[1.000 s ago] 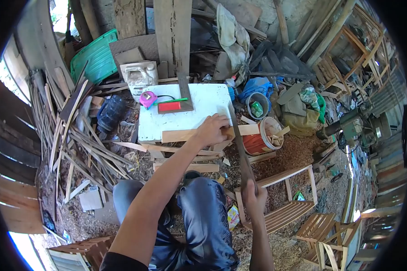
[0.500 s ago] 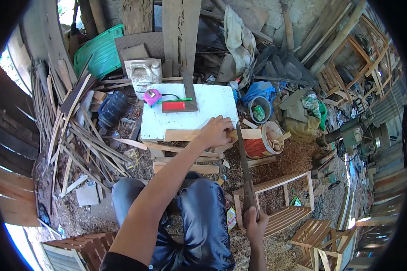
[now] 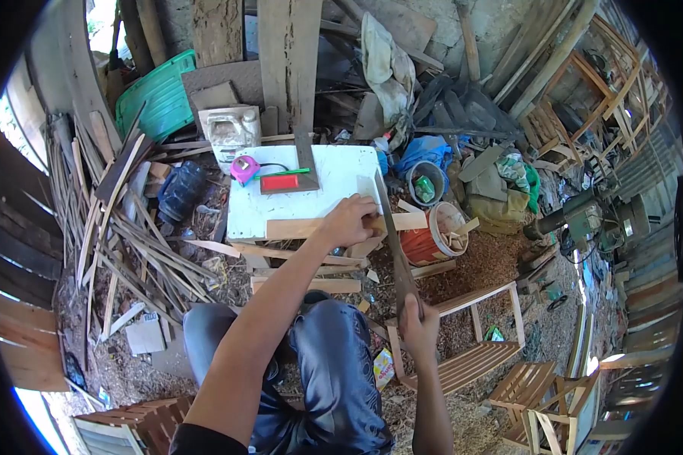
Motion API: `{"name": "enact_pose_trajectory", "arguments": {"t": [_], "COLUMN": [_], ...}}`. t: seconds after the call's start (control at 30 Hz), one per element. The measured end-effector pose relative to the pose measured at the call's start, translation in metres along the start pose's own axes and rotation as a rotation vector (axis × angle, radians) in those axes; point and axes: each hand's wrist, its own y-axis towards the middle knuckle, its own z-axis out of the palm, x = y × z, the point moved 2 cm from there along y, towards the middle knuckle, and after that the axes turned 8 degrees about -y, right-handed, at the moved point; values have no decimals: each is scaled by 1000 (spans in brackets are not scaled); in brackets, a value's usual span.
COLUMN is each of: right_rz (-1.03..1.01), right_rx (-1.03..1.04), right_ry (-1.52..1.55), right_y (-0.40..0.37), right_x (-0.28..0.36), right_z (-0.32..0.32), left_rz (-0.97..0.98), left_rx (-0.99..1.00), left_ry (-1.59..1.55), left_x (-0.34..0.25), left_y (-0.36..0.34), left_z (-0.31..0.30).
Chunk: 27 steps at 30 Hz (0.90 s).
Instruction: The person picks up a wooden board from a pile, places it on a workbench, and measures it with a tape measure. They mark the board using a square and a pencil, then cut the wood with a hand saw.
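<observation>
A flat strip of wood [image 3: 292, 228] lies along the front edge of a small white-topped bench [image 3: 326, 199], its right end jutting past the side. My left hand [image 3: 350, 221] presses down on the strip with its fingers curled round it. In my right hand [image 3: 420, 324] is the handle of a handsaw [image 3: 397, 250], whose blade points away from me and crosses the strip just right of my left fingers. A pink tape measure [image 3: 244, 170], a try square [image 3: 306, 158] with a red block and a green pen [image 3: 296, 171] lie farther back on the bench.
Right of the bench stand a red bucket [image 3: 423, 244] of wood offcuts and a grey bucket [image 3: 437, 173]. A slatted wooden frame [image 3: 470, 364] sits at lower right. Thin wood strips [image 3: 121, 227] are heaped at left, near a dark blue jug [image 3: 182, 191].
My right hand has pushed the saw forward, away from my body, along its stroke. My left hand still holds the strip. The whole view has shifted slightly.
</observation>
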Motion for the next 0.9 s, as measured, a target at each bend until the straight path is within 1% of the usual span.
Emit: {"name": "enact_pose_trajectory", "arguments": {"t": [0.07,0.13,0.2,0.27,0.37,0.43,0.53,0.6,0.63,0.7,0.77,0.83,0.9], "right_rz": [67,82,119,117,82,-54,-13,-53,-87,115,88,121,162], "right_rx": [2,9,6,-5,-17,-19,22,-4,-25,-7,-3,1,-13], "right_ry": [-61,-115,-64,-53,-27,-69,-11,-40,-65,-55,-78,-53,-22], "right_y": [-43,-68,-81,-64,-7,38,49,33,21,-25,-62,-78,-79], "right_x": [-6,-13,-14,-11,10,12,31,22,14,11,-7,3,3], "right_z": [-18,-30,-34,-25,3,22,28,17,11,-9,-28,-34,-32], "left_rz": [70,44,20,53,53,58,52,63,34,-16,19,-1,46], "left_rx": [-51,-47,-34,-23,-4,-6,-21,-45,-28,-18,-22,-19,-25], "left_ry": [-4,-4,-2,-26,22,36,50,43,25,2,-3,-29,-2], "left_x": [-6,-7,-4,-5,-1,1,1,-2,-5,-6,-5,-1,-1], "left_y": [-1,-2,-4,-2,-1,0,-4,0,0,-4,-3,-3,-2], "left_z": [-3,-3,-3,-2,1,2,1,0,-1,-2,-1,0,2]}}
